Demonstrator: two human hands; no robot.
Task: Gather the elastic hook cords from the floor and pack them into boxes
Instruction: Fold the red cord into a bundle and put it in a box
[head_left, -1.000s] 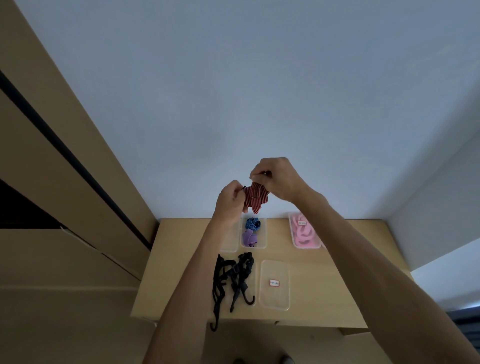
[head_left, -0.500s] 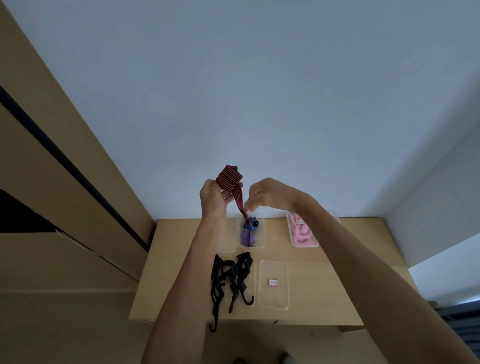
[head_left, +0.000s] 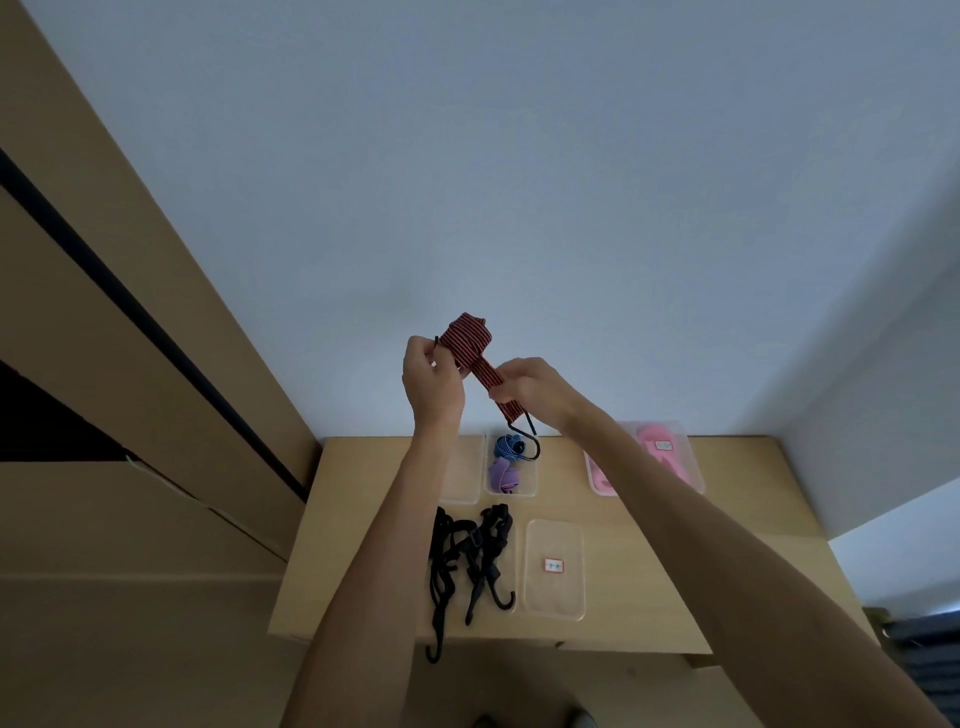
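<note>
Head view: nearest me, black cords (head_left: 470, 558) sprawl on the surface (head_left: 727, 587) beside a clear lid (head_left: 554, 569). Farther up, my left hand (head_left: 434, 382) and right hand (head_left: 527, 389) pinch the red striped cord (head_left: 470, 345), its hook (head_left: 524, 441) dangling over the open box (head_left: 511, 465).

Table (head_left: 727, 597): light wood top, set against the wall.
Wall (head_left: 519, 182): plain white, behind the table.
Wood panelling (head_left: 130, 519): left of the table, crossed by a dark diagonal gap (head_left: 156, 332).
</note>
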